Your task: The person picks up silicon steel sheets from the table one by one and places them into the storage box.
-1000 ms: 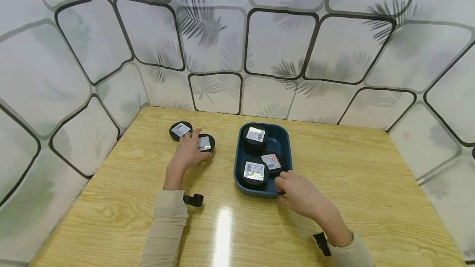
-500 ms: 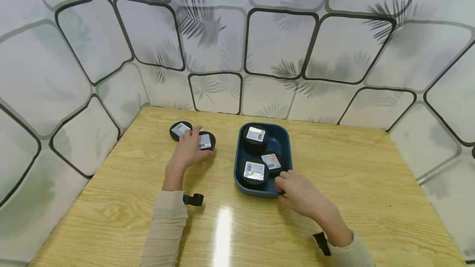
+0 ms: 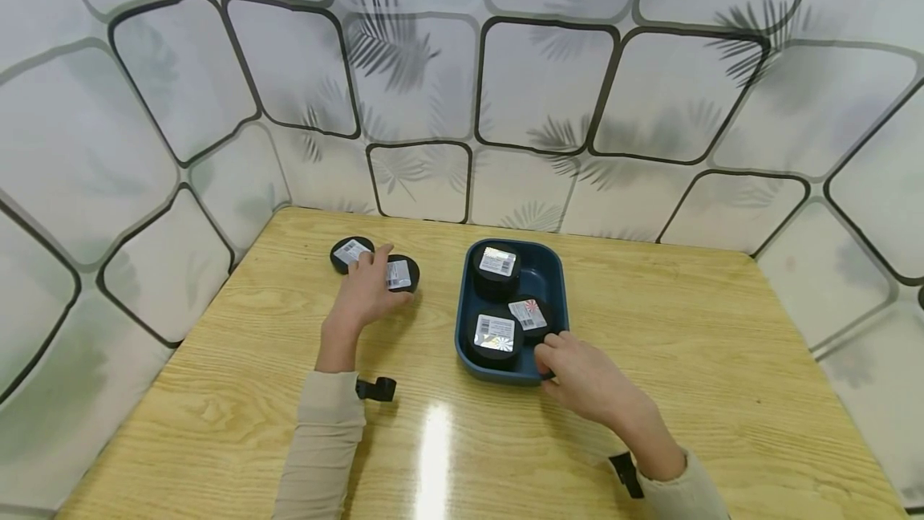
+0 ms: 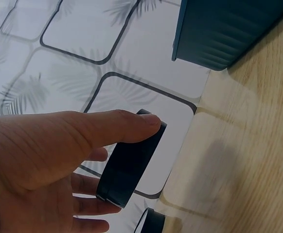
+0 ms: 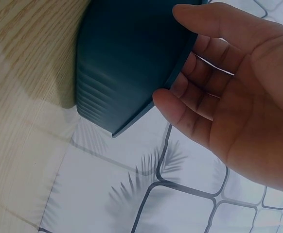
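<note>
A dark blue tray [image 3: 552, 270] sits mid-table and holds three black round tins with labels [image 3: 496, 270] [image 3: 529, 315] [image 3: 494, 337]. My right hand [image 3: 550, 347] grips the tray's near right corner; in the right wrist view the thumb lies over the tray rim [image 5: 127, 63] and the fingers curl along its edge. My left hand [image 3: 375, 283] holds a flat black tin [image 3: 402, 274] on the table left of the tray. The left wrist view shows the thumb on that tin's edge [image 4: 129, 170] with the fingers on its far side. A second flat tin [image 3: 351, 253] lies just behind.
The wooden table [image 3: 707, 343] is closed in by patterned white walls [image 3: 433, 87] at the back and on both sides. Bare wood stretches to the right of the tray and along the near edge. A black strap mount [image 3: 377, 388] sits at my left wrist.
The left hand and its tin have edged slightly away from me. The right hand stays on the tray corner.
</note>
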Action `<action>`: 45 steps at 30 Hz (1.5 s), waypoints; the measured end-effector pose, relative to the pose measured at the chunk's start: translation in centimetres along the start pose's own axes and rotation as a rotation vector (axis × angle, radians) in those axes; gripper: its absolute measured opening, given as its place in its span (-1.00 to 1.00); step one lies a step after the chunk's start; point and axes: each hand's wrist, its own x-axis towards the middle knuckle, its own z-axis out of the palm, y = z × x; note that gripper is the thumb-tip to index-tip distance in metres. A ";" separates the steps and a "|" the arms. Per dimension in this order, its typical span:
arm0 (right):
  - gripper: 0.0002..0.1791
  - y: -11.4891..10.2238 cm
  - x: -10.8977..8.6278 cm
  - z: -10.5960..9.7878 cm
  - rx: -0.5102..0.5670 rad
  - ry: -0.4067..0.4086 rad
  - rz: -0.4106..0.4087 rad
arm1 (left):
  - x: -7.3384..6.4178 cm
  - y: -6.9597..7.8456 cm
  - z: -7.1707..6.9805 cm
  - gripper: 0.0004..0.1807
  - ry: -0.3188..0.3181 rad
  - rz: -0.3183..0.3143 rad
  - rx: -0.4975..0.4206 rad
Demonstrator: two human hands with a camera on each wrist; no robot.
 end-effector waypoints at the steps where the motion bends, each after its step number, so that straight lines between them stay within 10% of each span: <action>1: -0.72 0.0 0.0 0.0 -0.001 0.001 0.002 | 0.0 0.0 0.0 0.01 0.002 0.000 0.003; 45: -0.72 0.1 0.0 0.1 -0.006 0.017 -0.019 | 0.0 0.6 -0.1 0.03 0.009 0.018 0.028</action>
